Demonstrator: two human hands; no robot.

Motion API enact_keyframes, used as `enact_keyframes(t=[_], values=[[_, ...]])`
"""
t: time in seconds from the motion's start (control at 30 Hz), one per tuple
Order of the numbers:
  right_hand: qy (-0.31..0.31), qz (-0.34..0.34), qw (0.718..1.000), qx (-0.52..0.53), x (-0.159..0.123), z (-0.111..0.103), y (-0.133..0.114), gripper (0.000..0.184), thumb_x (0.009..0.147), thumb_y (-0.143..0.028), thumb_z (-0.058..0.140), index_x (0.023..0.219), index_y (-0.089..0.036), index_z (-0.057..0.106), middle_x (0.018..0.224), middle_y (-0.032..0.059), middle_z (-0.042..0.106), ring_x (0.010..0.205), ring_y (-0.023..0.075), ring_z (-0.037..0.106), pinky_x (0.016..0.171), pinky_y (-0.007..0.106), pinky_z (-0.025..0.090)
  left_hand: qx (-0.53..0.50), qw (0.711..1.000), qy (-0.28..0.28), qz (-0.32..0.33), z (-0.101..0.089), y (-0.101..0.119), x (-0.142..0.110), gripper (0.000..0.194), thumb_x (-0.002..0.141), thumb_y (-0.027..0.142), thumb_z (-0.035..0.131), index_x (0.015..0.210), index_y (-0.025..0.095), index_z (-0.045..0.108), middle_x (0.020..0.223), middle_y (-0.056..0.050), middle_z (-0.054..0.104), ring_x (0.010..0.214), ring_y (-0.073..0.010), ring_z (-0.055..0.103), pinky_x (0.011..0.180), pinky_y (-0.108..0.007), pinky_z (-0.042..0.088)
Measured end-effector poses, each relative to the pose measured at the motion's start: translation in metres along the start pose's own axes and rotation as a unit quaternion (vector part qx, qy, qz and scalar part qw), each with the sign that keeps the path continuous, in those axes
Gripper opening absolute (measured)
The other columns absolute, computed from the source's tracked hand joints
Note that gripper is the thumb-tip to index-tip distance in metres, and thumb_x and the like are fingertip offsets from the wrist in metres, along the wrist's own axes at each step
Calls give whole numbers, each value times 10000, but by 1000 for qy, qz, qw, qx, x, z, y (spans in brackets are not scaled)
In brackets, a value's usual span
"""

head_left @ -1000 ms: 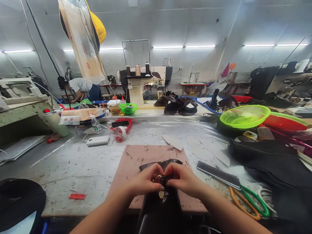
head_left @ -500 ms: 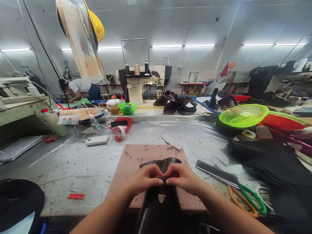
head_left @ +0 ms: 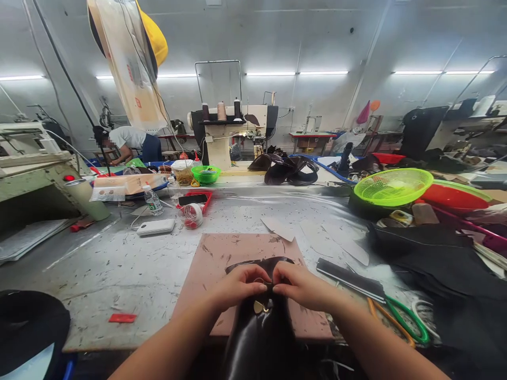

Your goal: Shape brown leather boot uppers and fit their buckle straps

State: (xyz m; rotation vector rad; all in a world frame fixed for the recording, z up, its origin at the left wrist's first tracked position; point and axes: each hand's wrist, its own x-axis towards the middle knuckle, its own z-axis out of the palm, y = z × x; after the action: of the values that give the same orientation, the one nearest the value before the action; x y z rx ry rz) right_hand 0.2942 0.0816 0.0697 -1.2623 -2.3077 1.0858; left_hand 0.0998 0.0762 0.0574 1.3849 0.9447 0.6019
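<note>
1. Leftward: red tray [head_left: 209,199], dark phone [head_left: 192,200] inside.
2. Green bowl [head_left: 205,178], holding indistinct small items.
3. Left hand [head_left: 245,285], pinching glossy black piece [head_left: 257,340], which lies over pink mat [head_left: 222,250].
4. Right hand [head_left: 297,285], likewise pinching.
5. Lime basket [head_left: 390,199], tilted, contents unclear.

Sewing machine [head_left: 219,150], cream and black, at the back, three thread spools [head_left: 221,112] on top; small green basket [head_left: 205,181], left of its base; red tray [head_left: 209,202] holding a dark phone [head_left: 192,200]; clear jar [head_left: 192,216], red inside, at the tray's near edge; plastic bottle [head_left: 152,201], upright, blue-white cap; white device [head_left: 156,227], corded, flat on the table [head_left: 119,279]; red strip [head_left: 122,317], near left; large lime colander [head_left: 393,188], right; black cloth [head_left: 455,287], draped below it; yellow cap [head_left: 156,39], hanging upper left; person [head_left: 130,139], white top, bending in the background
</note>
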Motion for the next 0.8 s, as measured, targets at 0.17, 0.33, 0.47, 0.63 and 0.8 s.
enact_keyframes(t=[0.17, 0.33, 0.47, 0.63, 0.8], values=[[35, 26, 998, 34, 3, 7, -4, 58, 727, -149, 533, 694, -190, 509, 666, -33, 527, 648, 121, 458, 573, 236, 314, 16, 1000, -18, -10, -5, 1, 4, 235, 614, 292, 674, 793, 162, 595, 662, 47, 503, 632, -95, 425, 593, -224, 329], [31, 43, 997, 61, 5, 8, -6, 68, 740, -165, 511, 679, -187, 532, 656, -26, 517, 636, 120, 446, 563, 234, 315, 0, 1000, 0, -17, -7, -1, 3, 197, 600, 263, 679, 730, 156, 576, 608, 57, 482, 593, -85, 408, 566, -215, 318], [-4, 25, 995, 102, 4, 3, -5, 102, 737, -126, 473, 656, -176, 509, 621, -33, 472, 617, 111, 426, 561, 229, 314, 16, 999, -40, -9, -9, 5, 1, 179, 633, 247, 659, 770, 161, 582, 649, 54, 484, 611, -80, 405, 566, -205, 310], [-11, -9, 989, 146, 3, 1, -2, 134, 686, -72, 473, 753, -188, 482, 661, -38, 492, 622, 107, 450, 572, 222, 347, -3, 998, -63, -3, -11, 6, 2, 243, 623, 294, 687, 808, 164, 595, 701, 40, 510, 645, -88, 425, 580, -209, 312], [90, -22, 990, 107, 3, 15, -4, 142, 663, -59, 475, 672, -191, 424, 631, -41, 469, 601, 103, 424, 540, 216, 318, -25, 999, -40, -24, -9, -2, 3, 332, 577, 348, 726, 807, 159, 579, 625, 61, 470, 585, -75, 378, 553, -210, 275]])
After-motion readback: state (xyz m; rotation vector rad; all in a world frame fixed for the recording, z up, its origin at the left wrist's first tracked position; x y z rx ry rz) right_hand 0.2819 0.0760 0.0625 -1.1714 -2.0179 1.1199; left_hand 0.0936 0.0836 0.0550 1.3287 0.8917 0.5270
